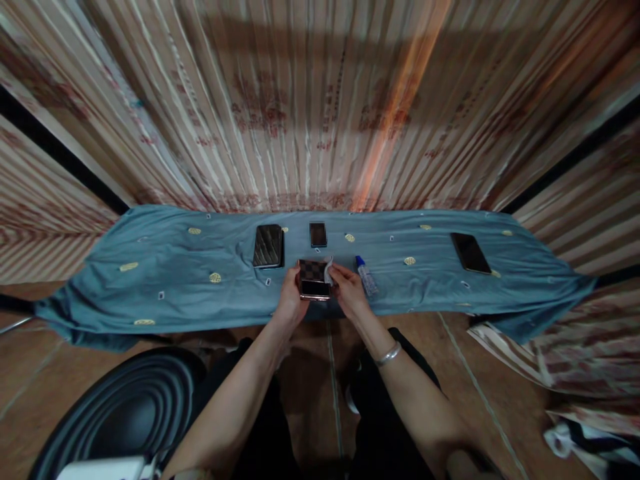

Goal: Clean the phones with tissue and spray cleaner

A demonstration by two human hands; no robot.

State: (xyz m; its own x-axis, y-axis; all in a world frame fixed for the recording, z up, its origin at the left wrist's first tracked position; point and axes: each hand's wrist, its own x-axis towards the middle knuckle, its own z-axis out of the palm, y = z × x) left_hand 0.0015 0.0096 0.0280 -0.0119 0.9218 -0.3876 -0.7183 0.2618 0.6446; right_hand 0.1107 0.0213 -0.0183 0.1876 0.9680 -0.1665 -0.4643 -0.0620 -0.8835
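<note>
Here, on the left of the blue-grey cloth (165, 267) that covers the low table, small yellow oval marks dot the fabric. Further in lies a dark phone (269, 246) whose glossy face catches striped reflections. Just right of it, nearer the curtain (320, 100), sits a smaller dark phone (318, 235).

In front of these the left hand (290, 299) is closed around the left edge of a phone (315, 280), holding it just above the near edge of the cloth. This phone looks rectangular, with a dark brown chequered pattern on its upper part and a glossy, pinkish lower part that reflects light. The right hand (348, 288) grips its right side, and its fingers pinch a small white wipe (329, 269) against the top right corner. A silver bangle (389, 355) circles the right wrist.

Just right of that hand a small spray bottle (367, 275) with a blue cap lies on its side. Well apart, toward the right end, rests another black phone (471, 253), set at an angle.
</note>
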